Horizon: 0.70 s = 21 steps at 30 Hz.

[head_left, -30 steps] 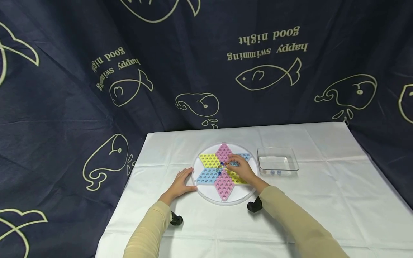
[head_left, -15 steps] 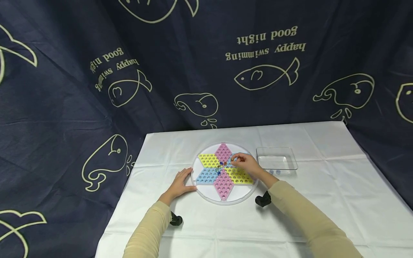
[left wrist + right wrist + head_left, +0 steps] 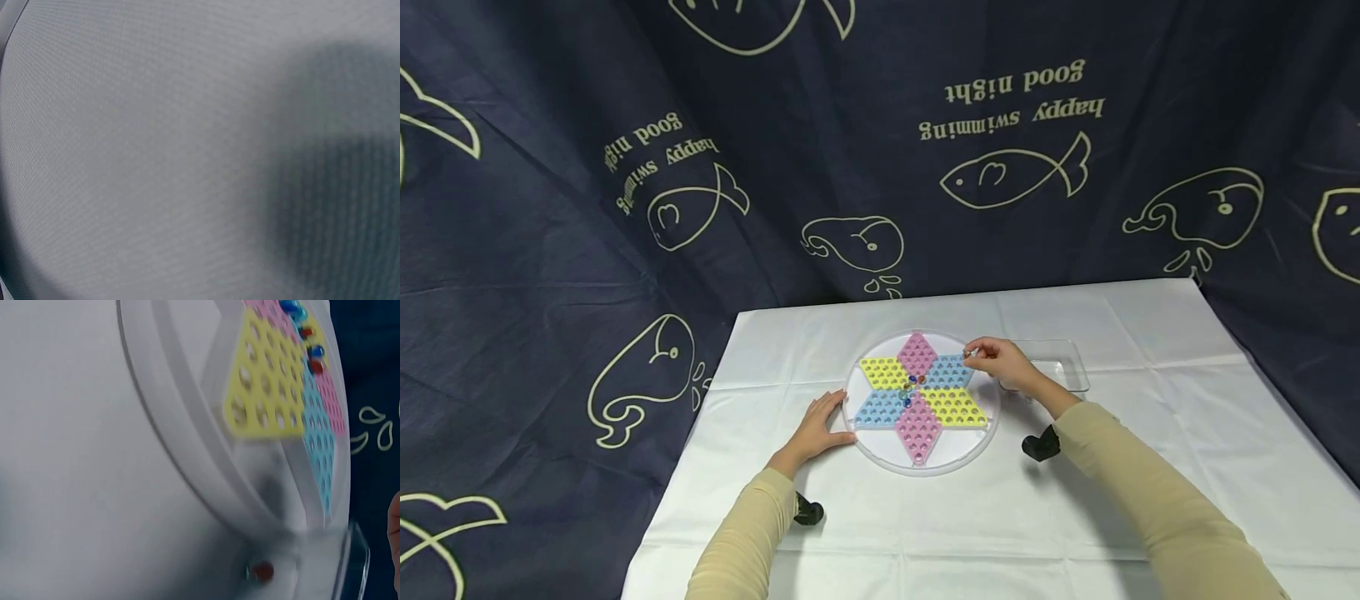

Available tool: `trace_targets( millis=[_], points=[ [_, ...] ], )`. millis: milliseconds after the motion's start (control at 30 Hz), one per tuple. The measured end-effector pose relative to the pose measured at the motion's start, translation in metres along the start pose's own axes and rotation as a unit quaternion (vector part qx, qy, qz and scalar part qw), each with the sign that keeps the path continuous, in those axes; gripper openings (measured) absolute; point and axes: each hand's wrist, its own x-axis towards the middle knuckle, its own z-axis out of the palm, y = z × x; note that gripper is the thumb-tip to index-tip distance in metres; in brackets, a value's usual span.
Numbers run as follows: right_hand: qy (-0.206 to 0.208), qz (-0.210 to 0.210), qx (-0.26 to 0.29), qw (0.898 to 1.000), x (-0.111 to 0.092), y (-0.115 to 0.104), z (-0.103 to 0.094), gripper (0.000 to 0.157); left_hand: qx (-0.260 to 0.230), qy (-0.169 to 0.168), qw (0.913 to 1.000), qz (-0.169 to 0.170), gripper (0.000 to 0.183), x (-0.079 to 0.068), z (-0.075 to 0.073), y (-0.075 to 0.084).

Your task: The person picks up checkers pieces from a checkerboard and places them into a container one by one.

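Note:
A round white Chinese checkers board [image 3: 958, 448] with pink, yellow and blue star points lies on the table. Several coloured marbles [image 3: 907, 402] sit around its centre. My left hand [image 3: 812, 429] rests at the board's left rim, thumb and fingers spread along it. Over the tip of the right blue point, my right hand [image 3: 1006, 364] pinches a small marble [image 3: 967, 354] between thumb and fingertips; its colour is hard to make out. The right wrist view catches only an edge of that hand [image 3: 394, 534]. Blurred pale cloth and a dark shape fill the left wrist view.
A clear plastic box [image 3: 1071, 367] stands right of the board, partly behind my right hand. In the right wrist view a red marble [image 3: 264, 571] shows by the clear box wall [image 3: 322, 569]. Dark printed fabric [image 3: 850, 150] hangs behind the white-covered table [image 3: 1150, 433].
My right hand has lifted from the board's centre and moved right toward the clear box, a small marble in its fingertips. The left hand stays at the rim.

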Motion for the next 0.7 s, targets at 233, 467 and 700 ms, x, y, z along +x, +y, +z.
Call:
trace_targets(
  millis=[233,467,700],
  points=[
    [0.010,0.001,-0.065,0.998,0.002,0.016,-0.026,0.032,0.001,-0.004,1.0000,-0.003,0.088,-0.001,-0.001,0.000],
    [0.020,0.002,-0.094,0.995,-0.002,0.022,-0.047,0.029,0.001,-0.008,0.9999,-0.013,0.088,0.000,-0.001,0.001],
    [0.021,0.010,-0.128,0.991,-0.010,0.030,-0.063,0.028,0.004,-0.008,0.9999,-0.013,0.088,0.000,-0.001,0.001]
  ],
)
